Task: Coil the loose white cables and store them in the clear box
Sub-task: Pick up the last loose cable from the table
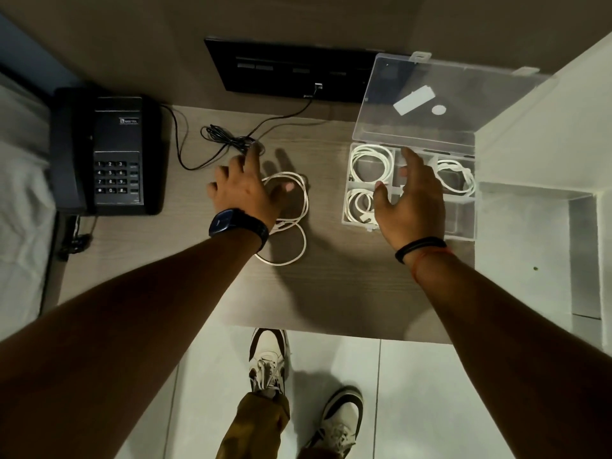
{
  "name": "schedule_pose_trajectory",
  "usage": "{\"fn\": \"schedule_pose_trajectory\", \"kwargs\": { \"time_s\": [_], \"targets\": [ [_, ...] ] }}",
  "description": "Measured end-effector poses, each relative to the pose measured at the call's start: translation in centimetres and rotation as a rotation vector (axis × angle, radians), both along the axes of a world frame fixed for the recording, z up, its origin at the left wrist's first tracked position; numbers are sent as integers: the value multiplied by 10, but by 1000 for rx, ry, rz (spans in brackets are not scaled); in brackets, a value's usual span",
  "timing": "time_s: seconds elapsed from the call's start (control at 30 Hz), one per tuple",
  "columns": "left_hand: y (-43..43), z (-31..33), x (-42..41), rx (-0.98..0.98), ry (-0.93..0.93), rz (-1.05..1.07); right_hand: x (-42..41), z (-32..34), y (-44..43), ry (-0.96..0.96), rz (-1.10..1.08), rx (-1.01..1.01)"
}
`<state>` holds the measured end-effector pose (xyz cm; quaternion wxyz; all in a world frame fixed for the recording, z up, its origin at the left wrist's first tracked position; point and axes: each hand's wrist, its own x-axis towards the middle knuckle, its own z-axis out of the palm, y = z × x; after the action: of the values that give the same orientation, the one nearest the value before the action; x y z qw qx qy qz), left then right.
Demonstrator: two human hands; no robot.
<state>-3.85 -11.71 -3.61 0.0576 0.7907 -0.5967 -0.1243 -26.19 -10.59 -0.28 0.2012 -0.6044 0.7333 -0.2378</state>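
A loose white cable (299,207) lies in rough loops on the wooden table, mid-centre. My left hand (245,183) hovers over its left side with fingers spread, holding nothing that I can see. The clear box (463,226) stands at the right with its lid (440,97) tilted open. Coiled white cables fill three compartments: upper left (367,164), lower left (357,203) and upper right (458,175). My right hand (410,197) is spread open above the box's middle, hiding part of it.
A black desk phone (109,150) sits at the left, its thin black cord (225,140) bundled just beyond my left hand. A black wall panel (291,69) is behind. A white ledge (543,167) borders the right. My shoes (268,359) stand on pale floor tiles.
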Motion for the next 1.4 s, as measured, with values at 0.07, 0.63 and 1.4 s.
{"fn": "schedule_pose_trajectory", "kwargs": {
  "time_s": [0.07,0.63,1.4],
  "targets": [
    [-2,-1,4,154,1,40,7,1,-1,15,31,-7],
    [-8,233,10,-230,554,-403,72,197,-35,-454,323,22],
    [39,788,121,-948,163,-223,66,808,31,188,611,-435]
  ]
}}
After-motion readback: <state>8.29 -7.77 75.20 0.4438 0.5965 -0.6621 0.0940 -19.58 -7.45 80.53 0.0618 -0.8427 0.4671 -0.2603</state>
